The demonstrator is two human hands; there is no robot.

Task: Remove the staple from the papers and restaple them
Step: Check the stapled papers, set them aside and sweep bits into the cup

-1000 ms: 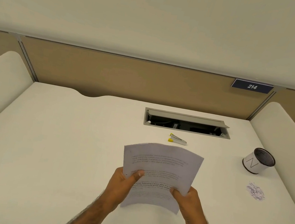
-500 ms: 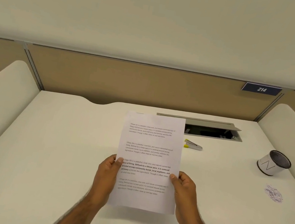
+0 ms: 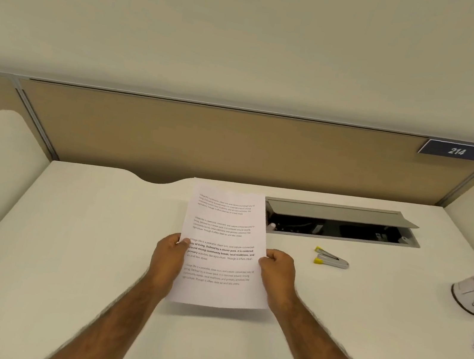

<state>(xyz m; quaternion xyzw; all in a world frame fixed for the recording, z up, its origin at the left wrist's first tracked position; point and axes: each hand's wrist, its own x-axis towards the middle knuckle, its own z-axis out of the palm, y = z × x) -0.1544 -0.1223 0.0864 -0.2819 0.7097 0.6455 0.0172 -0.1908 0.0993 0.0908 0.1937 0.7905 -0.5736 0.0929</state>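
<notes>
Pinch grip, left hand (image 3: 167, 257) and right hand (image 3: 276, 272), on white printed papers (image 3: 223, 236); staple unseen, removal apparently pending; silver yellow-tipped stapler (image 3: 331, 261) untouched.

cream wall (image 3: 254, 31) | tan partition (image 3: 173, 140) | white desk (image 3: 77, 246) | open cable hatch (image 3: 340, 211)
</notes>
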